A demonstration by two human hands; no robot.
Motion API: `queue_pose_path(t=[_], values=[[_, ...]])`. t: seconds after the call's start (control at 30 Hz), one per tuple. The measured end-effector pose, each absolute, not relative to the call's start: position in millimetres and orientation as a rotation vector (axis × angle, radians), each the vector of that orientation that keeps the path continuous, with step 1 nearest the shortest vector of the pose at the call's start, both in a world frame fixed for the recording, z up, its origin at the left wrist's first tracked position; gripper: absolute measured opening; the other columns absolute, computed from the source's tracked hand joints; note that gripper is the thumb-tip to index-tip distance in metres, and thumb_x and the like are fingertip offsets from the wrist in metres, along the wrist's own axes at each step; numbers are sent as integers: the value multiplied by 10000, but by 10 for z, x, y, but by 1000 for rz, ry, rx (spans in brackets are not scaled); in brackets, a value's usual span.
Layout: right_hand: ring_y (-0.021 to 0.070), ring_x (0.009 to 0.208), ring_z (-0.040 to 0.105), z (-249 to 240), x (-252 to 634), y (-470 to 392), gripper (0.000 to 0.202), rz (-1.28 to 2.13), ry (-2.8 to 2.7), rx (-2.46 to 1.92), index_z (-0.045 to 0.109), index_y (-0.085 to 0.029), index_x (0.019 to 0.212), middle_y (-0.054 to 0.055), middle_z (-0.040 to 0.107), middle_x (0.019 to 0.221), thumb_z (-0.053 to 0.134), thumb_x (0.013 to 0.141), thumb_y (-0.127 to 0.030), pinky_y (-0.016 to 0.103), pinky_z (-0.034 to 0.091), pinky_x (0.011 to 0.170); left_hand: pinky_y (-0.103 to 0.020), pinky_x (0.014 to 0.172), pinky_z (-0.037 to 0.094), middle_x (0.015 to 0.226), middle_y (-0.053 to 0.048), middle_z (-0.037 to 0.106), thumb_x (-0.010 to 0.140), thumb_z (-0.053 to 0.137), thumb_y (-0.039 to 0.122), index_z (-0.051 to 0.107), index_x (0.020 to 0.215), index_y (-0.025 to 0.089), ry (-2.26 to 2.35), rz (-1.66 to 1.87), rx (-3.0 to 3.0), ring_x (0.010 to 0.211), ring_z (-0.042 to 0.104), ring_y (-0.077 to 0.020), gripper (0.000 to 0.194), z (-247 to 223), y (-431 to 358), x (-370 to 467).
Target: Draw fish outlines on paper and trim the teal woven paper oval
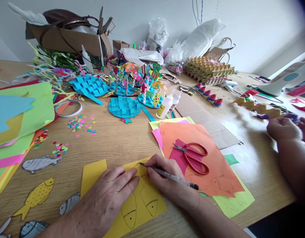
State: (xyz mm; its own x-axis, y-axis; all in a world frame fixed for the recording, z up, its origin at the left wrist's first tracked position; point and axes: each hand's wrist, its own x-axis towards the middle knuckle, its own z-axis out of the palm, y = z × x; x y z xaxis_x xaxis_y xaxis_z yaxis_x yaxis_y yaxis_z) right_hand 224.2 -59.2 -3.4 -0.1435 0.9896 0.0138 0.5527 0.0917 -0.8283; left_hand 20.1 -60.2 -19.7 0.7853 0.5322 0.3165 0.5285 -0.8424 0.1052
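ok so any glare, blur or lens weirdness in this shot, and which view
head view: pale glare on the table at right; head view: black vignette in the upper right corner, lower right very dark too; head view: other person's hands look softer than the scissors; head view: wide-angle look, things near the side edges seem stretched

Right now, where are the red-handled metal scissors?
In the head view, the scissors lie right of centre, across small magenta paper on a large orange paper sheet.
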Motion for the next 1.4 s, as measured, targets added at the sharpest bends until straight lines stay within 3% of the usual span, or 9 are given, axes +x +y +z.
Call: queue_pose_path(t=[1.4], values=[[71,423,364,-36,2241,-591,81,910,-1776,-1518,524,-187,692,-70,430,493,474,722,-131,177,291,415,-311,795,502,1119,-12,635,857,266,0,582,1113,169,881,608,2995,980,537,-189,441,-210,-594,201]])
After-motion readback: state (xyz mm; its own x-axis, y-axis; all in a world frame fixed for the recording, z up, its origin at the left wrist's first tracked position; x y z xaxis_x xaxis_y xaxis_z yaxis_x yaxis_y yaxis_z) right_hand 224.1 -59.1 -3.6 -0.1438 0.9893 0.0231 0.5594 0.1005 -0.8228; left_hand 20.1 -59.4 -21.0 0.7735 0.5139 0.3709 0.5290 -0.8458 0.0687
